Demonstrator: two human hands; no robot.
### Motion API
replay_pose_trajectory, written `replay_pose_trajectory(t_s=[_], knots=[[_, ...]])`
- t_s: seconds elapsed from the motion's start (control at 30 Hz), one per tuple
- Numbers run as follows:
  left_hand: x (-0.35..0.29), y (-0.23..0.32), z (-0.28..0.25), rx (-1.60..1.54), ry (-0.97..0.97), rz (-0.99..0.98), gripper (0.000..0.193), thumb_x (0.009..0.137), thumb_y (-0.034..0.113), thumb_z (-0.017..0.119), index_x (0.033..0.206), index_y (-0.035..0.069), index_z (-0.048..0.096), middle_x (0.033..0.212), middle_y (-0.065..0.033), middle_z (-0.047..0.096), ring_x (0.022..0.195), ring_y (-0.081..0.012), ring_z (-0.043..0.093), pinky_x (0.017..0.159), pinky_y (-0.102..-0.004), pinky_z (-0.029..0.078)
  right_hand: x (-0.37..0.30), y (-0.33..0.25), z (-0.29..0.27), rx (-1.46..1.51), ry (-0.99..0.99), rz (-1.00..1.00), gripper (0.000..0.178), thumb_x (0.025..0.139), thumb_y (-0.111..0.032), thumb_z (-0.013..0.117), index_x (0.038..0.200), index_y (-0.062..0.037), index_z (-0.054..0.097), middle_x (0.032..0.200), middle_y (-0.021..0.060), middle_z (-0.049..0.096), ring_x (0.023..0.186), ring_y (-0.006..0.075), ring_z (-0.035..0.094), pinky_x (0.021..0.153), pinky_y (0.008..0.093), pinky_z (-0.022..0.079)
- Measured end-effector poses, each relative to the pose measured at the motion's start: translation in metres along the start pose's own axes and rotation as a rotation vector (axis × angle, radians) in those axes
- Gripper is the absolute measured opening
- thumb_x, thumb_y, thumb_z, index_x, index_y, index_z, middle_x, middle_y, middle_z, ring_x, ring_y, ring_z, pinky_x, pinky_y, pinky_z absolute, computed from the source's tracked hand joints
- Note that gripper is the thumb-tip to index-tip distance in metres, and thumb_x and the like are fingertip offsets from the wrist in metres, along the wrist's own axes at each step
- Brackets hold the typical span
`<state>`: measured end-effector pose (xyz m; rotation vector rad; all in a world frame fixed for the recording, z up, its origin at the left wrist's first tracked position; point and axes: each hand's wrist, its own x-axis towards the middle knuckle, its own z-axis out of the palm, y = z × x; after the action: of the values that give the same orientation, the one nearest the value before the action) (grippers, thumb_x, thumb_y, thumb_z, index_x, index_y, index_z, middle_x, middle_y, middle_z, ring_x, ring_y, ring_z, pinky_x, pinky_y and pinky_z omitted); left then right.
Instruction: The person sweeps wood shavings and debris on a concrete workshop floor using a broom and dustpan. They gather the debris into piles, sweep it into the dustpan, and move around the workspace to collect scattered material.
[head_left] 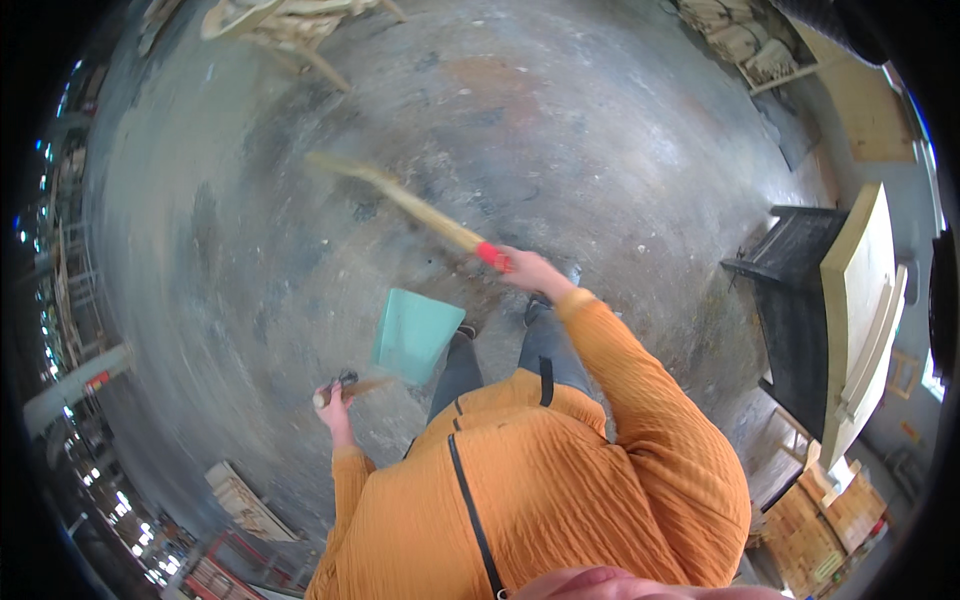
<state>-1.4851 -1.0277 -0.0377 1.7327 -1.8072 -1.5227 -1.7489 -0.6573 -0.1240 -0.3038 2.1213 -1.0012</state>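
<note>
My right hand (pixel 530 270) is closed around the red-banded near end of a long yellowish broom (pixel 430 215). The broom slants out over the floor to the far left, its far end smeared by motion. Lower on the left, my left hand (pixel 337 400) is wrapped round the pale-tipped end of a dustpan handle (pixel 372 384), whose brownish shaft is blurred. That shaft runs toward a teal dustpan (pixel 415 330), which sits just ahead of my left shoe.
Small debris dots the worn grey floor (pixel 270 240). A wooden chair frame (pixel 290 30) stands far left, with bundled wood pieces (pixel 735 35) far right. To the right is a dark stand with a pale slab (pixel 860 320); a wooden table (pixel 815 530) stands nearer. Boards (pixel 245 500) lie at near left.
</note>
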Motion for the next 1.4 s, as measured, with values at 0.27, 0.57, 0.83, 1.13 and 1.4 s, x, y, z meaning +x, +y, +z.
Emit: replay_pose_trajectory(t_s=[0.27,0.57,0.83,1.13,1.4], knots=[[0.088,-0.063,-0.072,-0.005,0.031,-0.037,0.026,0.07,0.012,0.07,0.091,0.007,0.054,0.086,-0.0044,0.055,0.074,-0.014,0.054,0.056,-0.0275,0.047,-0.216,0.034,0.069,-0.275,0.223,0.655,0.041,0.077,-0.021,0.051,0.113,-0.0034,0.042,0.082,0.0167,0.06,0.071,0.031,0.06,0.061,0.0415,0.048],[0.104,-0.111,-0.15,-0.039,0.124,-0.03,0.025,0.069,0.004,0.068,0.089,0.006,0.053,0.082,-0.004,0.055,0.071,-0.0126,0.052,0.054,-0.0255,0.043,-0.075,-0.039,0.164,1.327,-0.135,0.807,0.018,0.078,-0.003,0.049,0.065,-0.0117,0.04,0.05,-0.0005,0.041,0.038,0.0126,0.041,0.037,0.0264,0.033],[0.038,-0.115,-0.204,-0.146,0.412,-0.237,0.02,0.074,0.002,0.063,0.09,0.008,0.052,0.084,-0.003,0.056,0.073,-0.0123,0.053,0.055,-0.0246,0.045,0.159,-0.203,0.251,0.642,-0.418,0.41,0.013,0.08,-0.013,0.053,0.07,-0.0066,0.048,0.053,0.0017,0.048,0.042,0.0123,0.048,0.039,0.0266,0.04],[-0.115,-0.143,-0.145,-0.292,0.895,-0.289,0.015,0.075,0.003,0.061,0.087,0.007,0.052,0.077,-0.0013,0.056,0.067,-0.011,0.054,0.052,-0.0238,0.044,0.214,-0.266,0.169,0.451,-0.838,0.415,0.032,0.084,-0.045,0.049,0.092,-0.0153,0.043,0.057,0.0044,0.048,0.04,0.0142,0.047,0.034,0.0277,0.039],[-0.243,-0.156,-0.033,-0.178,1.003,-0.607,0.014,0.069,0.001,0.061,0.08,0.003,0.055,0.069,-0.0017,0.056,0.063,-0.0109,0.052,0.06,-0.0235,0.044,0.11,-0.241,0.165,-0.237,-1.472,0.658,0.027,0.073,-0.01,0.06,0.095,-0.0044,0.045,0.059,0.0044,0.052,0.044,0.012,0.052,0.038,0.0249,0.044]])
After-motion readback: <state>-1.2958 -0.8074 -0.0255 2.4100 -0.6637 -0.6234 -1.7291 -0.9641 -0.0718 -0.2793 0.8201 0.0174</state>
